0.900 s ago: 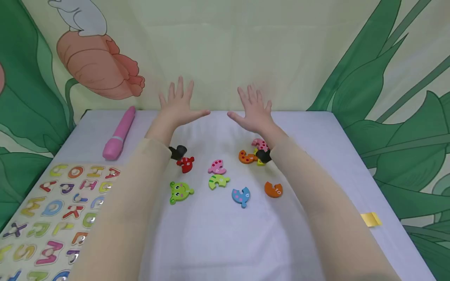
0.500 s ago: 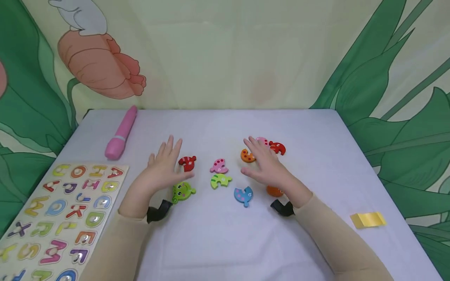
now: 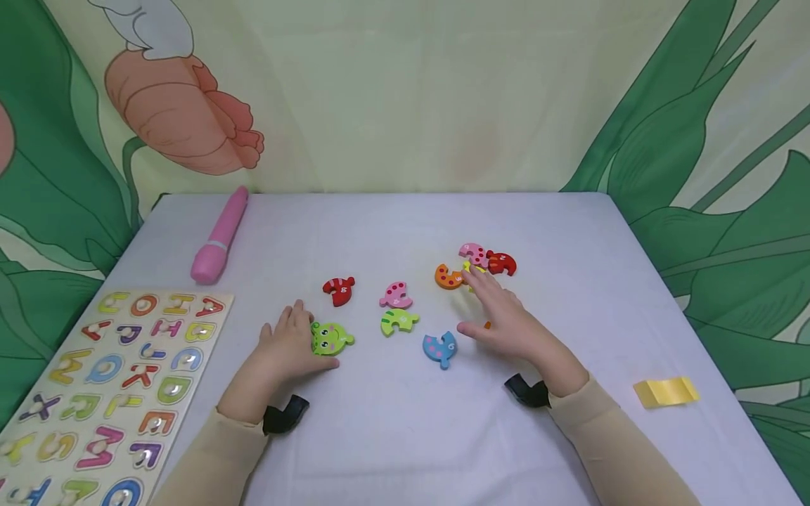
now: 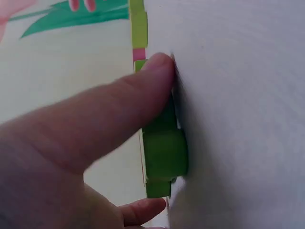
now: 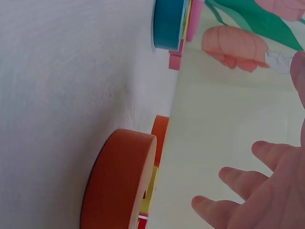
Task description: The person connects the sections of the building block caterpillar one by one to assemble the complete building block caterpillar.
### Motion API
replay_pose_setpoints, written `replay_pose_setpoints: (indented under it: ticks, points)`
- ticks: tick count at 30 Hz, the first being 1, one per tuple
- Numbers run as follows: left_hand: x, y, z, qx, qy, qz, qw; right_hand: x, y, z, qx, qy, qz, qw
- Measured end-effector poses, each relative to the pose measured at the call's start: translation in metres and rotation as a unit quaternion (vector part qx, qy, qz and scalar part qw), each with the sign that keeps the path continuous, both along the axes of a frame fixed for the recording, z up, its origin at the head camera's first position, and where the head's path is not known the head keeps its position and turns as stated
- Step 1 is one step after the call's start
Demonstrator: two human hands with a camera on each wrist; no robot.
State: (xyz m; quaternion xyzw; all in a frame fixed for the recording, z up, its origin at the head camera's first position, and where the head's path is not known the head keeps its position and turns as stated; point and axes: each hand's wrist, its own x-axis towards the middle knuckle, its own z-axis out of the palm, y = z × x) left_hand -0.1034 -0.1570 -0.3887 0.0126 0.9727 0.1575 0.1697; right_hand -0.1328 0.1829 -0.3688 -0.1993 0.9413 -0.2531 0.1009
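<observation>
My left hand (image 3: 287, 351) lies around the left side of a green smiling animal-head puzzle piece (image 3: 332, 339), its thumb along the near side and its fingers at the far left. In the left wrist view the thumb tip overlaps the edge of this green piece (image 4: 164, 155). My right hand (image 3: 509, 323), fingers spread, hovers over an orange piece (image 5: 116, 181) that it mostly hides in the head view. Beyond its fingertips lie an orange spotted piece (image 3: 446, 278), a partly hidden yellow piece, a pink piece (image 3: 471, 251) and a red piece (image 3: 502, 263).
Between the hands lie a blue piece (image 3: 439, 349), a light green piece (image 3: 398, 321) and a pink piece (image 3: 396, 295). A striped red piece (image 3: 340, 290) is farther back. An alphabet board (image 3: 126, 400), a pink microphone-shaped toy (image 3: 220, 239) and yellow tape (image 3: 666, 393) lie around them.
Both hands have come back from the far edge and down toward the table. The left has reached the green head piece; the right has lowered over the orange piece. The pieces lie as before.
</observation>
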Motion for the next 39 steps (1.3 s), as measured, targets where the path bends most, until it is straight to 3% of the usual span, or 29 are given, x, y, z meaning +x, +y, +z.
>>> replay_pose_setpoints:
  ticks: [4, 8, 12, 17, 32, 39]
  points:
    - [-0.008, -0.006, -0.005, 0.021, 0.011, -0.003, 0.9997, -0.001, 0.002, 0.001, -0.011, -0.003, 0.005, 0.9999]
    - [-0.019, -0.014, -0.007, 0.038, 0.020, -0.031, 0.9986, -0.002, 0.005, 0.004, -0.021, -0.004, 0.006, 0.9998]
    - [-0.031, -0.023, -0.009, 0.068, 0.009, -0.053, 0.9962, -0.003, 0.006, 0.006, -0.041, -0.022, 0.002, 0.9989]
    - [-0.044, -0.030, -0.012, 0.103, -0.001, -0.059, 0.9929, -0.001, 0.005, 0.009, -0.062, -0.046, 0.001, 0.9970]
    - [-0.074, -0.019, -0.009, 0.094, -0.019, -0.068, 0.9931, -0.003, 0.009, 0.009, -0.065, -0.042, -0.006, 0.9970]
    - [-0.081, -0.011, -0.011, 0.098, -0.035, -0.058, 0.9928, -0.003, 0.013, 0.010, -0.063, -0.078, -0.017, 0.9948]
